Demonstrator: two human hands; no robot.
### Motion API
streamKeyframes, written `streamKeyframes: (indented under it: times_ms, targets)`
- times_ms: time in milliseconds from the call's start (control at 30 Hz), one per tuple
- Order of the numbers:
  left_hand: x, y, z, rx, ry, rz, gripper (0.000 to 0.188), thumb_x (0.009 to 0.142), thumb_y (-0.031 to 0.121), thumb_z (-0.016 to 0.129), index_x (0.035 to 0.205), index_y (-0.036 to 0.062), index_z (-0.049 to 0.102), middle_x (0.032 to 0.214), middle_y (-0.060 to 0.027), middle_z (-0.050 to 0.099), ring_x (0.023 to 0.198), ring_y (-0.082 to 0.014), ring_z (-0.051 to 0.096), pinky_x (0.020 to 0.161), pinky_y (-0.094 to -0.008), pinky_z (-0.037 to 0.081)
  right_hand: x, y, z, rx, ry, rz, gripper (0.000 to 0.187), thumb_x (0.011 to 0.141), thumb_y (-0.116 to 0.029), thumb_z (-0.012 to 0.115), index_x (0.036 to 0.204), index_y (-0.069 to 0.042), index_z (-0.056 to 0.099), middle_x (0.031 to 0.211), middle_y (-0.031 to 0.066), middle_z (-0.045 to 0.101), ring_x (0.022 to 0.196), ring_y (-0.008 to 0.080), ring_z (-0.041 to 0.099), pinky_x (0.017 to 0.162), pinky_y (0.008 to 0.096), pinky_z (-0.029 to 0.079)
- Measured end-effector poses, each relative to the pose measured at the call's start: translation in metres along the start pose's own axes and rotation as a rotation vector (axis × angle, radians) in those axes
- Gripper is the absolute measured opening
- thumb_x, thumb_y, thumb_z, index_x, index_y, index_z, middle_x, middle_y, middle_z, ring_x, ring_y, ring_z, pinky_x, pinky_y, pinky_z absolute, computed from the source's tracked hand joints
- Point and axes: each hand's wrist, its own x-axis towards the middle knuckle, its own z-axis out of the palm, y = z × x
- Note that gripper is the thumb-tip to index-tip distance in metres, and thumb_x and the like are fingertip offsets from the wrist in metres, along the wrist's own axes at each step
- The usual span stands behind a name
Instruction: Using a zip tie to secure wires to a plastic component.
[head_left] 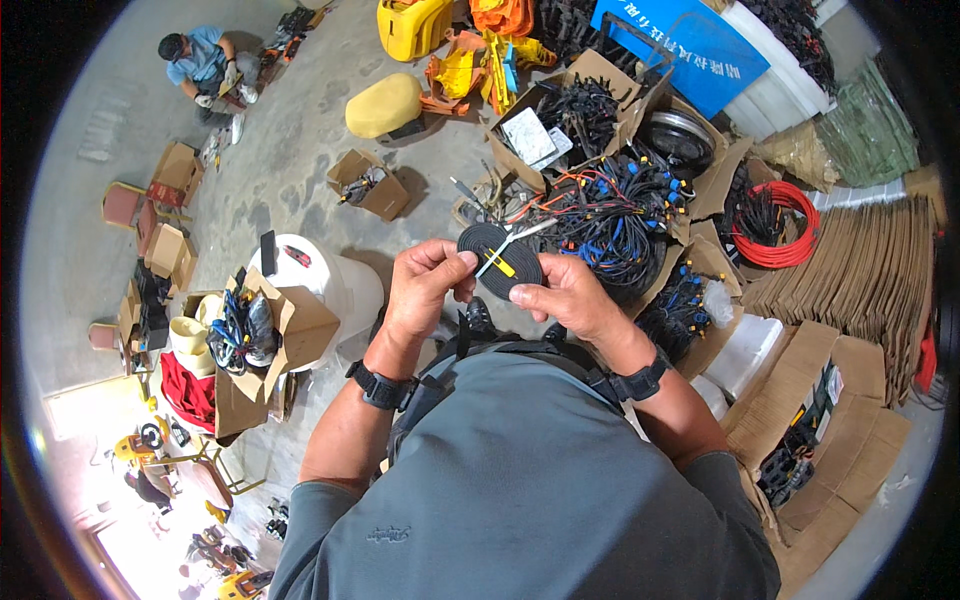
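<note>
In front of my body, both hands hold a flat, round black coil (pixel 522 262) of what looks like strap or cable. A narrow white tie (pixel 525 232) crosses it, its loose end sticking out to the upper right. A small yellow piece (pixel 499 263) shows at the coil's middle. My left hand (pixel 428 285) pinches the left rim between thumb and fingers. On the right rim, the thumb of my right hand (pixel 572 294) presses on top while its fingers curl underneath. Each wrist wears a black band.
Beyond my right hand lies a heap of black cables (pixel 625 225) with blue connectors. A red hose coil (pixel 777 224) and stacked flat cardboard (pixel 850 270) are farther right. At left, an open carton (pixel 300 325) stands by a white drum (pixel 350 290). A person (pixel 205 65) crouches at far left.
</note>
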Motion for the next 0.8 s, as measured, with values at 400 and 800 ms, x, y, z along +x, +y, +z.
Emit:
streamKeyframes:
  times_ms: [400,800]
  targets:
    - [0.002,-0.007,0.004,-0.109,0.054,0.005,0.014,0.087,0.011,0.065,0.075,0.0036,0.061,0.064,-0.0049,0.062,0.052,-0.0111,0.055,0.050,-0.0249,0.046,0.003,0.010,-0.006,-0.026,-0.005,-0.004,0.011,0.087,-0.015,0.065,0.091,-0.005,0.063,0.070,-0.0057,0.055,0.055,0.0025,0.046,0.049,0.0195,0.039]
    - [0.004,-0.018,0.002,0.024,-0.035,-0.088,0.013,0.086,0.012,0.065,0.076,0.0042,0.062,0.067,-0.0052,0.064,0.056,-0.0109,0.058,0.053,-0.0246,0.047,0.004,0.027,-0.018,0.054,-0.011,0.026,0.015,0.088,-0.015,0.064,0.097,-0.004,0.062,0.073,-0.0047,0.056,0.061,0.0037,0.050,0.055,0.0205,0.043]
